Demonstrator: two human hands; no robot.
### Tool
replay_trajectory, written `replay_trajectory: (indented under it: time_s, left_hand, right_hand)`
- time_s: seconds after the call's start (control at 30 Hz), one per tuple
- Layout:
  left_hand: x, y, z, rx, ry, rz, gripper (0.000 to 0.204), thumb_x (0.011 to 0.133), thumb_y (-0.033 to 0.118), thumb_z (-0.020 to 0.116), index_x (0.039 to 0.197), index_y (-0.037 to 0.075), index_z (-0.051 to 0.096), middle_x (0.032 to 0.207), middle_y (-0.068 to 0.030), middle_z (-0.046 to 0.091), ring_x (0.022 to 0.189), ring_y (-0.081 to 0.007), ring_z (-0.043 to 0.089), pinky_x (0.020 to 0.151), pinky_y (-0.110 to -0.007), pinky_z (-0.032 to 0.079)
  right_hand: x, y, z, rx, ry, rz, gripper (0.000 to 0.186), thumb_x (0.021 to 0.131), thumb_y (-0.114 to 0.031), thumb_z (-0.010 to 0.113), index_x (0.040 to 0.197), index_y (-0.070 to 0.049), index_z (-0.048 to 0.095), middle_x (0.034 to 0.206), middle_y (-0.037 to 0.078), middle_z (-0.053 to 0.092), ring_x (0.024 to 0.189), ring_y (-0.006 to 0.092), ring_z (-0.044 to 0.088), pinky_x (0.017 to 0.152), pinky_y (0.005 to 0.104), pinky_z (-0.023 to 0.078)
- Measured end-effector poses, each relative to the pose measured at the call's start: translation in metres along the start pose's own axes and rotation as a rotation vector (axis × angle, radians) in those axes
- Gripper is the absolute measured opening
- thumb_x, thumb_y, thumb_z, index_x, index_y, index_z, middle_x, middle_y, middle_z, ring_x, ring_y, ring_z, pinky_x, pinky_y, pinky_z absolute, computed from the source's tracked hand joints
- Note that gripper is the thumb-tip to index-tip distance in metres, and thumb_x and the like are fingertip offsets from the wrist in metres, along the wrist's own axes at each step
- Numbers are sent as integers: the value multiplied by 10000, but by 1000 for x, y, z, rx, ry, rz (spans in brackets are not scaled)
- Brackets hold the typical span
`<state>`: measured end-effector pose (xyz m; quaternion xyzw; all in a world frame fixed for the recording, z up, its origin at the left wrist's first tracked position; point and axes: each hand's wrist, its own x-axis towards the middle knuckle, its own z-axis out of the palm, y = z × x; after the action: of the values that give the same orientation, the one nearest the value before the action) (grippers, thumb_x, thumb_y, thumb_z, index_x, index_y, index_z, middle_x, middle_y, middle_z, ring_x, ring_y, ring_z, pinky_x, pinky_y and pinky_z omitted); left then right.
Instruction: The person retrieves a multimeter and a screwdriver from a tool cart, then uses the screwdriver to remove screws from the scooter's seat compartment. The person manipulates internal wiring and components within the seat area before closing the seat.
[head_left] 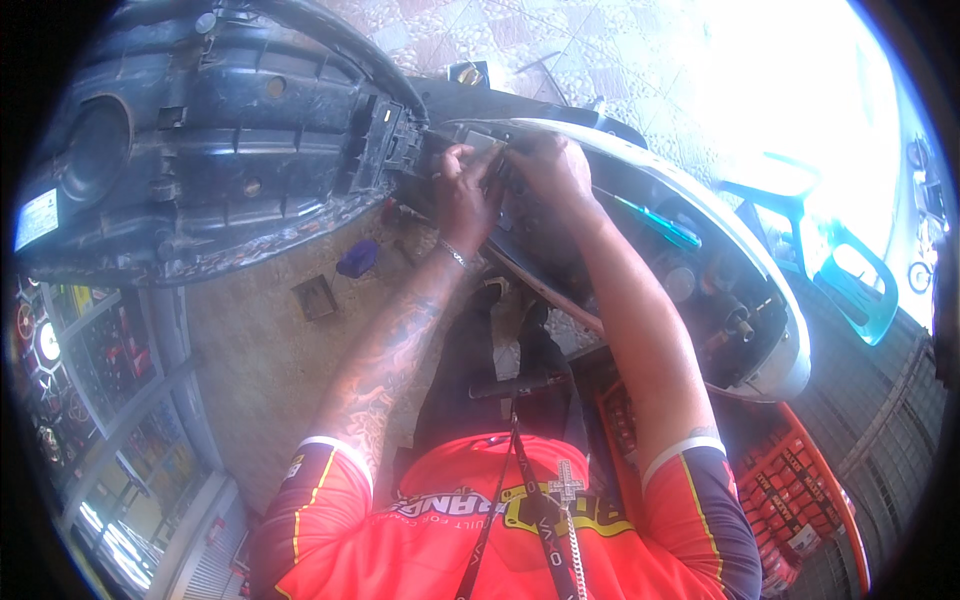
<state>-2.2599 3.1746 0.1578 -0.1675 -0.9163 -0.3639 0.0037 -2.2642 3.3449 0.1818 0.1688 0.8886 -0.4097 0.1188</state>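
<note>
Both of my hands work close together at the hinge end of a scooter's open under-seat bay (525, 235). My left hand (466, 192) has its fingers bent and pinched near a small part too hidden to name. Beside it, touching or nearly so, my right hand (553, 168) is closed with its fingertips pressed together; what they hold is hidden. The raised black seat (230, 160) shows its underside at the left. A screwdriver with a teal handle (672, 232) lies in the bay, to the right of my right forearm.
The white body rim (795, 345) curves round the bay at the right. Beyond it stands a teal plastic chair (860, 285). A red crate (800, 490) with packages sits at lower right. A purple object (357, 258) lies on the floor; a glass display case (120, 390) stands at left.
</note>
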Motion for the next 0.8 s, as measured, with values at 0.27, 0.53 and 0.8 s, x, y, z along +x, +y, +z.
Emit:
replay_trajectory:
  time_s: [0.27, 0.53, 0.8]
  left_hand:
    - [0, -2, 2, -15, 11, 30, 418, 828, 109, 747, 1246, 109, 743, 1181, -167, 566, 1086, -329, 569, 944, -418, 481]
    - [2, -1, 3, -54, -23, -22, 453, 831, 97, 756, 1281, 138, 738, 1207, -149, 551, 1025, -284, 565, 931, -385, 480]
    - [1, -4, 2, -50, -53, -30, 473, 824, 94, 776, 1293, 135, 729, 1190, -158, 575, 1101, -308, 565, 957, -395, 476]
  right_hand:
    - [0, 2, 0, 40, 17, -29, 308, 848, -370, 729, 1028, -132, 805, 972, 161, 763, 943, 348, 739, 852, 457, 579]
    - [1, 3, 0, 19, 2, -16, 289, 867, -355, 719, 1024, -129, 809, 950, 167, 761, 915, 356, 742, 848, 458, 586]
    - [-1, 3, 2, 8, 38, -70, 257, 863, -310, 729, 1005, -108, 803, 926, 178, 758, 894, 358, 745, 826, 458, 592]
